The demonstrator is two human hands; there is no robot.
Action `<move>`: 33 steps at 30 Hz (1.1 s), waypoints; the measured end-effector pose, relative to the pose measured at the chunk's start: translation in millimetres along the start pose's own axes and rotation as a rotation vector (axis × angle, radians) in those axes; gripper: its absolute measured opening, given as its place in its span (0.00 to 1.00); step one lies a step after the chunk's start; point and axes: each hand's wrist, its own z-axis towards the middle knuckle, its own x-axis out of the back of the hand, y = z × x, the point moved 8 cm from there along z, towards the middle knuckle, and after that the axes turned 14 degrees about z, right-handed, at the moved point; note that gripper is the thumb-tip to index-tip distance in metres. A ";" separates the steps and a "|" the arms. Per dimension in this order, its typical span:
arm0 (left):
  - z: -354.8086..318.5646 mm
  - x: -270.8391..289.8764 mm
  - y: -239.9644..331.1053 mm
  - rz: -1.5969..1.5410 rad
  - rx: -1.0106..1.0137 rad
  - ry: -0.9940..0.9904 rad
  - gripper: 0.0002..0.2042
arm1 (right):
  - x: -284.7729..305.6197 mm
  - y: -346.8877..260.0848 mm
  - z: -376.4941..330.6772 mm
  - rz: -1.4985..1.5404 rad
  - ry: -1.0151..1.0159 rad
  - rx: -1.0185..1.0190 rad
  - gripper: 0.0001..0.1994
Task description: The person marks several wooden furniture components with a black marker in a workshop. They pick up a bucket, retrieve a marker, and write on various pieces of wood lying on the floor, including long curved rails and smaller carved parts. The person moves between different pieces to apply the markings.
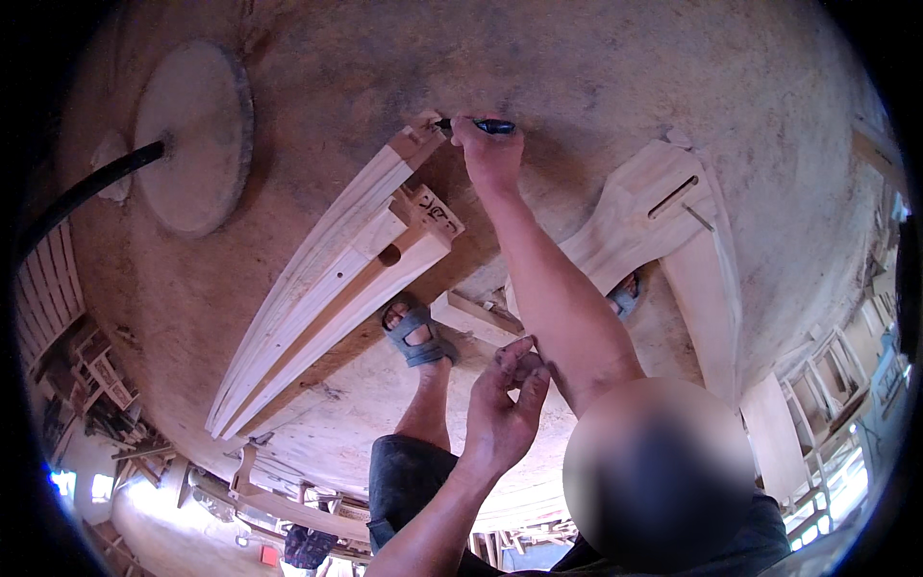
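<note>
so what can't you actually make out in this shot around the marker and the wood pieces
- Marker tip, head view: hidden where it meets the end of the long wood pieces, so contact is unclear.
- Right hand fingers: curled out of sight around the marker.
- Writing on the notched block: too small to read.
- Curved slotted board: lower part covered by the right forearm.

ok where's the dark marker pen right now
In the head view, top centre: the marker pen is in the right hand, its tip at the upper end of the long wooden pieces.

My arms were bare to the shoulder — no sleeves, no gloves. I wore dark shorts [409, 481] and grey strapped sandals [415, 332] — my left hand [502, 409] was smudged with dust.
</note>
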 end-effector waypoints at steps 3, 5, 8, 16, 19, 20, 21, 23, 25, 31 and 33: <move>-0.2 1.1 1.5 -0.004 -0.007 0.005 0.18 | 0.5 6.7 1.3 -0.033 -0.027 0.009 0.05; -0.8 -0.2 -1.4 -0.003 -0.006 0.005 0.18 | -1.7 8.7 0.4 -0.076 -0.052 0.025 0.05; 0.1 -0.5 -3.2 -0.002 -0.018 0.003 0.18 | -3.7 8.4 1.4 -0.055 -0.065 0.021 0.05; -2.7 -5.0 0.8 0.002 -0.013 -0.010 0.18 | 14.0 -6.2 -3.8 0.053 0.040 -0.056 0.06; -4.5 -9.1 1.3 -0.008 -0.025 -0.035 0.19 | 31.7 -23.6 -21.8 0.006 0.066 -0.142 0.07; -4.0 -10.0 -0.3 -0.010 -0.031 -0.037 0.19 | 43.4 -34.7 -30.8 -0.033 0.075 -0.160 0.07; -5.7 -9.4 -4.4 -0.012 -0.034 -0.022 0.19 | 48.1 -47.2 -46.5 -0.075 0.044 -0.161 0.07; -2.3 -2.6 -23.1 -0.117 -0.046 0.118 0.16 | 68.9 -82.9 -82.8 -0.162 -0.012 -0.154 0.06; -5.9 0.4 -42.6 -0.054 -0.013 0.162 0.16 | 107.8 -110.5 -112.8 -0.382 -0.097 -0.083 0.06; -72.5 -11.8 -136.7 0.219 0.171 0.196 0.20 | 250.6 -211.5 -230.4 -0.362 0.139 -0.181 0.06; -103.2 -28.1 -120.3 0.315 0.179 0.150 0.21 | 316.0 -239.3 -267.4 -0.306 0.309 -0.250 0.09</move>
